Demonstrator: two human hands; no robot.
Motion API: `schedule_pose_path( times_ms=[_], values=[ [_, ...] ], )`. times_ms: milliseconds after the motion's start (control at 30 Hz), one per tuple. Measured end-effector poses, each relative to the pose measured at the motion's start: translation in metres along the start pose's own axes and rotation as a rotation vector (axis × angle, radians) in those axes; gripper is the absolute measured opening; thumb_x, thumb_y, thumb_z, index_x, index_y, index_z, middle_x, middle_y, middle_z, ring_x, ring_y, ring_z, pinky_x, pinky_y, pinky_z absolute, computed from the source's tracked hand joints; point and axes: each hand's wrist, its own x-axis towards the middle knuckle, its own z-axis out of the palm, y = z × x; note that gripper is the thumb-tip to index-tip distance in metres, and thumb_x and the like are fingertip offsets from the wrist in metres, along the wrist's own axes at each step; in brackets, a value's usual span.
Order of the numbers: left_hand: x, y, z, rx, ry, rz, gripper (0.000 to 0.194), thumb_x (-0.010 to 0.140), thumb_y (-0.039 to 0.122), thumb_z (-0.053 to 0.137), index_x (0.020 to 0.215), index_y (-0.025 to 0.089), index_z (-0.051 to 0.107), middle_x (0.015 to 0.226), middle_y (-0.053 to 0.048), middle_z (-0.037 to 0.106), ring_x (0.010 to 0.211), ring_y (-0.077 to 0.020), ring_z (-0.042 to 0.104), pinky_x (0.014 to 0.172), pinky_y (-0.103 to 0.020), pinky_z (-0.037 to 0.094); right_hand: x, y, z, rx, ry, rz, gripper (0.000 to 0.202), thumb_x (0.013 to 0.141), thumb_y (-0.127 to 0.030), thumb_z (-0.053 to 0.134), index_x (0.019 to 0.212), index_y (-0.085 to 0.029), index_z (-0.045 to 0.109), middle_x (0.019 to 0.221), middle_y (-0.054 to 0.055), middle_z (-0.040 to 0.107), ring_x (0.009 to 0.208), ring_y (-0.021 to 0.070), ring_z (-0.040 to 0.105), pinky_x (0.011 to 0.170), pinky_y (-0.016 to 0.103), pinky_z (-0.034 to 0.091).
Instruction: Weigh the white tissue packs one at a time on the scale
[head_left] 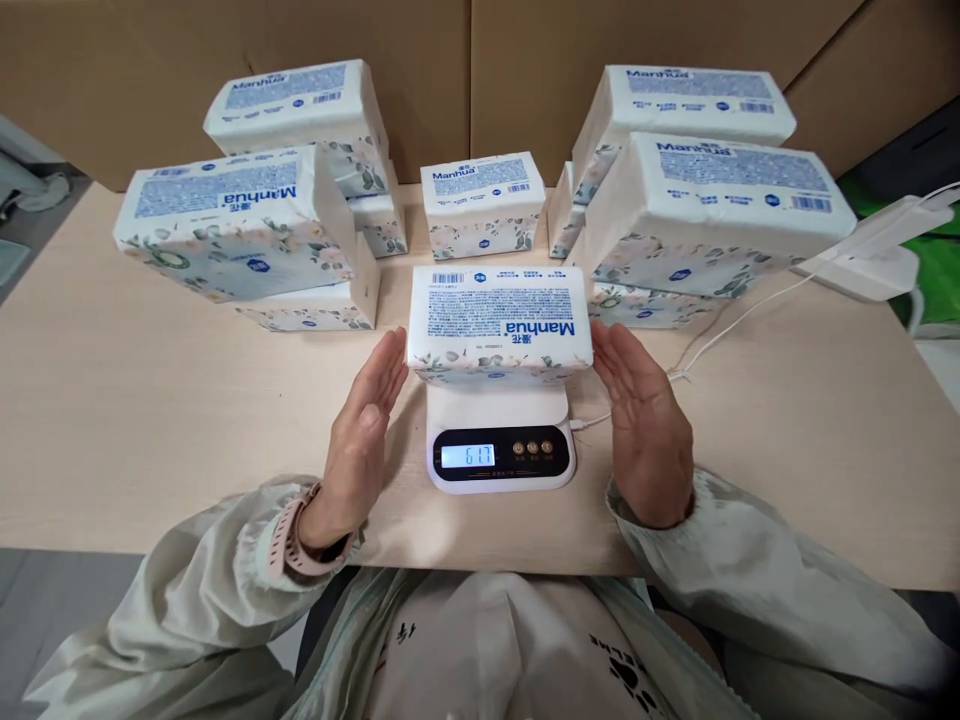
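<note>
Here a Manhua tissue pack (499, 320) lies flat on the platform of a digital kitchen scale (500, 440), which stands at the near middle of the bench (112, 400). The lit display (468, 456) shows digits that read roughly as 617, so a reading is already up. The left hand (360, 440) and right hand (641, 425) flank the pack, both flat and open with fingers extended, palms turned inward; the fingertips lie at or just beside the pack's short ends, and whether they touch cannot be told. Neither hand grips anything. A watch band (289, 545) sits on the left wrist. Behind the scale, a stack of packs on the left (247, 220), a single pack in the middle (484, 205) and a stack on the right (705, 200) rest on the bench before cardboard boxes (450, 60). A white cable (720, 330) runs from the scale toward a white device (874, 250) at the right. Judged from this layout, one pack is being weighed; which others are done is not shown.
</note>
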Motion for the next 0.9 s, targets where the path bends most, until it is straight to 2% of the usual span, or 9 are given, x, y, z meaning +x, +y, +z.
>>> schedule_pose_path(
  times_ms=[167, 300, 433, 700, 900],
  values=[
    [0.0005, 0.002, 0.0009, -0.016, -0.033, 0.004, 0.054, 0.112, 0.054, 0.051, 0.165, 0.041, 0.058, 0.177, 0.006, 0.048, 0.17, -0.026, 0.039, 0.143, -0.043, 0.034, -0.0005, -0.002, 0.0001, 0.021, -0.007, 0.002, 0.048, 0.113, -0.054, 0.047, 0.157, -0.045, 0.063, 0.167, -0.006, 0.063, 0.164, 0.0282, 0.051, 0.142, 0.058, 0.037],
    [0.0008, 0.0039, 0.0016, -0.007, -0.044, -0.01, 0.057, 0.111, 0.057, 0.053, 0.165, 0.039, 0.057, 0.178, 0.004, 0.046, 0.171, -0.0294, 0.037, 0.144, -0.047, 0.033, 0.0004, -0.0012, 0.001, 0.003, 0.012, -0.008, 0.051, 0.111, -0.055, 0.049, 0.157, -0.04, 0.064, 0.166, 0.0, 0.065, 0.162, 0.0307, 0.053, 0.14, 0.061, 0.038],
    [0.0007, 0.0039, 0.002, -0.024, -0.036, -0.025, 0.059, 0.109, 0.059, 0.057, 0.163, 0.038, 0.06, 0.178, 0.002, 0.047, 0.171, -0.0321, 0.036, 0.145, -0.051, 0.03, 0.001, 0.0004, 0.0011, -0.004, 0.027, -0.007, 0.051, 0.11, -0.057, 0.05, 0.156, -0.041, 0.066, 0.165, -0.001, 0.065, 0.161, 0.0301, 0.055, 0.14, 0.06, 0.041],
    [0.001, 0.0061, 0.0029, -0.009, -0.081, 0.009, 0.057, 0.112, 0.055, 0.05, 0.167, 0.039, 0.055, 0.178, 0.006, 0.045, 0.172, -0.0274, 0.035, 0.145, -0.044, 0.031, 0.0001, -0.0007, 0.0019, 0.028, 0.028, 0.004, 0.049, 0.111, -0.056, 0.049, 0.155, -0.041, 0.067, 0.166, -0.001, 0.065, 0.163, 0.0302, 0.053, 0.141, 0.06, 0.037],
    [0.0011, 0.0062, 0.0025, -0.031, -0.071, -0.008, 0.059, 0.11, 0.059, 0.055, 0.165, 0.038, 0.058, 0.178, 0.004, 0.046, 0.172, -0.0303, 0.034, 0.146, -0.048, 0.029, 0.0006, -0.0009, 0.0024, 0.0, 0.05, 0.028, 0.053, 0.11, -0.058, 0.05, 0.155, -0.036, 0.067, 0.165, 0.002, 0.066, 0.162, 0.0309, 0.054, 0.141, 0.059, 0.038]
  ],
)
